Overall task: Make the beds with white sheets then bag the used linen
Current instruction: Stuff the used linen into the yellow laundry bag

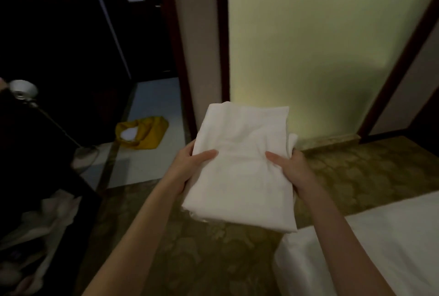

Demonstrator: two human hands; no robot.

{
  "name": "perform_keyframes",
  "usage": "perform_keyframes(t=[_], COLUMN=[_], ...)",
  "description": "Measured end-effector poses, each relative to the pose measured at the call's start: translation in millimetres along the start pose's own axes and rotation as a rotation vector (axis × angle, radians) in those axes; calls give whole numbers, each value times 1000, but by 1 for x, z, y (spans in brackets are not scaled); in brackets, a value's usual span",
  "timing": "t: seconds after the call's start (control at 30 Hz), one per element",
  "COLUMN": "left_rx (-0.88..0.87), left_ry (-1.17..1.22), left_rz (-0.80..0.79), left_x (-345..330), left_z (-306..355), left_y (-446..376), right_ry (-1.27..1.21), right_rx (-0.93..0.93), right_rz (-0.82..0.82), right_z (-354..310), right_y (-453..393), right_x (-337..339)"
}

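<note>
**Folded sheet held out over the carpet**

Squarely in front of me I hold a folded white sheet (240, 165), raised in the air above the patterned carpet (202, 255) and touching nothing but my hands. My left hand (190, 165) grips its left edge, thumb lying flat across the top and fingers curled underneath out of sight. My right hand (292, 167) clamps the right edge the same way, thumb on top, where a loose fold of cloth bunches just beyond my knuckles.

Below and to the right, the corner of a bed (380, 243) shows, covered in white. Beyond the sheet stands a frosted glass panel (320, 46) in a dark frame. To the left, on the pale tiled floor (152, 105) of the hallway, lies a yellow bag (147, 133) with something white showing in its mouth. Nearer me on the left stands a floor lamp (23, 89), and crumpled white linen (47, 219) lies in shadow at the lower left.
</note>
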State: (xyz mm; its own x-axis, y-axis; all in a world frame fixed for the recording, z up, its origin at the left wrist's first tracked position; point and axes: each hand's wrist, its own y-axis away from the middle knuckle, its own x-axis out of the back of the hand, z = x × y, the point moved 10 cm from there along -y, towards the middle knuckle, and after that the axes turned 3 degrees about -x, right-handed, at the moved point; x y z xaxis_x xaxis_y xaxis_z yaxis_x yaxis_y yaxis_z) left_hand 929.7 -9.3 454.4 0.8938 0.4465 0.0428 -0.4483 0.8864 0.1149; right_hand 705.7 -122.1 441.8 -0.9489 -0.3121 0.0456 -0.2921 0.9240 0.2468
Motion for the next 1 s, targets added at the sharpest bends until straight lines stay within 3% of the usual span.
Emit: perform_keyframes(t=[0.43, 0.87, 1.0], left_rx=[35, -42, -52], left_ry=[76, 166, 182], left_rz=[375, 622, 626], left_x=[253, 444, 505], left_z=[-27, 14, 17], left_y=[-50, -229, -279], right_ry=[23, 88, 100], right_rx=[-5, 78, 109], right_rz=[-349, -599, -645], right_z=[-23, -117, -134], right_y=[-95, -282, -327], right_x=[-288, -544, -621])
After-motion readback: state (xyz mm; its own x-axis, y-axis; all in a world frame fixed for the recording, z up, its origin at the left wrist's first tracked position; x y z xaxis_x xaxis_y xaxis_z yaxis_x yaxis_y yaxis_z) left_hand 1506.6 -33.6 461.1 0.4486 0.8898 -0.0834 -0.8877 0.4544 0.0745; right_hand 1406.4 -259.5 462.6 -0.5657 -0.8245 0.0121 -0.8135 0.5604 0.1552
